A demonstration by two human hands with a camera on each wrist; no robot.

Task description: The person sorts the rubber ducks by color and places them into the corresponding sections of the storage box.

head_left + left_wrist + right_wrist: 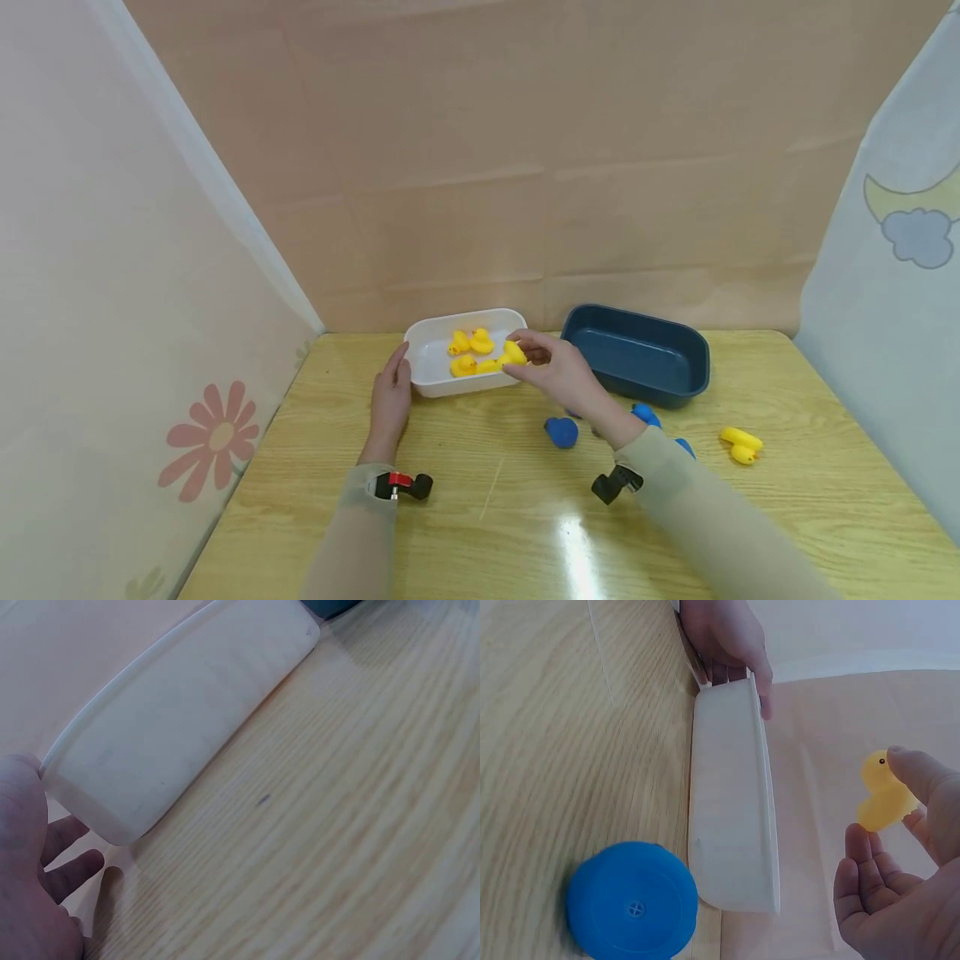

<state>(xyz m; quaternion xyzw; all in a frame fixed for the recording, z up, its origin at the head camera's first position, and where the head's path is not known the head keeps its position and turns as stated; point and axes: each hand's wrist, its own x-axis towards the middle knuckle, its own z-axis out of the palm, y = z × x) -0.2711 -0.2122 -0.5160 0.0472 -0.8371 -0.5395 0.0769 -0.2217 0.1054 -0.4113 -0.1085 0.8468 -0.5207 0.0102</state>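
Right hand: from where I stand, the bare right hand (566,375) pinches a small yellow rubbery toy duck (512,353) between thumb and fingertips.
Held duck: up above rim level at the right end of the white tray, one dark eye showing in the right wrist view.
Left hand: the bare left hand (392,396) grips the other end of that tray, thumb over the rim, fingers against the outside.
White tray: a shallow white oblong tray with rounded corners (442,388), resting on the table; yellow ducks (482,341) lie inside, two toward the far side, others by the near wall, partly overlapped, so I can't count them surely.
Navy tray: a dark blue oblong tray (637,354), just right of the white one, slightly angled.
Blue toys: rounded bright-blue toys (562,432) lie this side of the navy tray, some half hidden behind the right forearm.
Table's right side: a yellow toy (741,439), well apart from the white tray.
Surface: a pale wood-grained table (480,533).
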